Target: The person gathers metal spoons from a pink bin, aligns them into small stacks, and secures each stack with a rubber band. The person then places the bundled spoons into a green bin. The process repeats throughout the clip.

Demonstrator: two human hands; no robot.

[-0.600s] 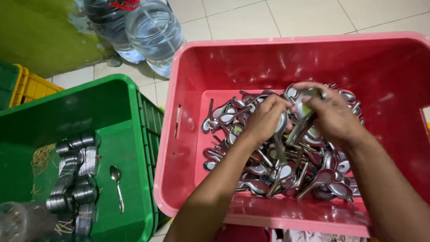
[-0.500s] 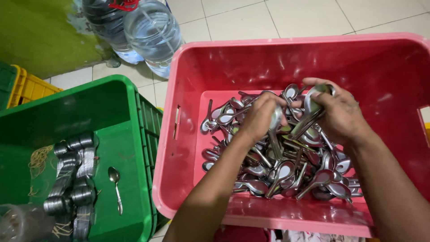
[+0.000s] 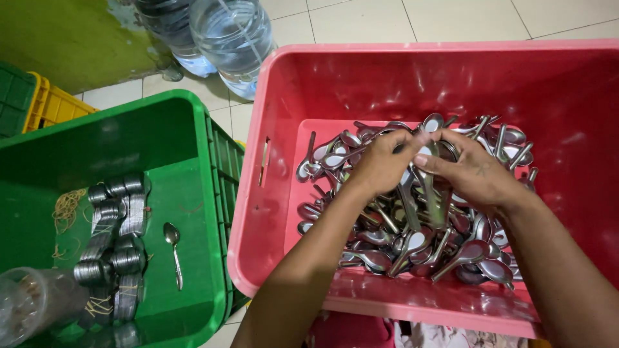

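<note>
Right crate [image 3: 309, 84]: holds the loose spoons [image 3: 412, 238] heaped on its bottom; your two hands meet above the heap.
Left crate [image 3: 193, 109]: stands just beside the right crate; holds stacked spoon bundles [image 3: 116, 245], with a single spoon [image 3: 173, 248] to their right.
Water bottles [image 3: 232, 35]: on the floor behind both crates.
Your left hand [image 3: 380, 161]: left of your right hand [image 3: 474, 174], fingers touching.

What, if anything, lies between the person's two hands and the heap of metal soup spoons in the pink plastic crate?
Nothing visible: the left hand and right hand are already on the heap of metal soup spoons, together gripping a few, inside the pink plastic crate.
</note>
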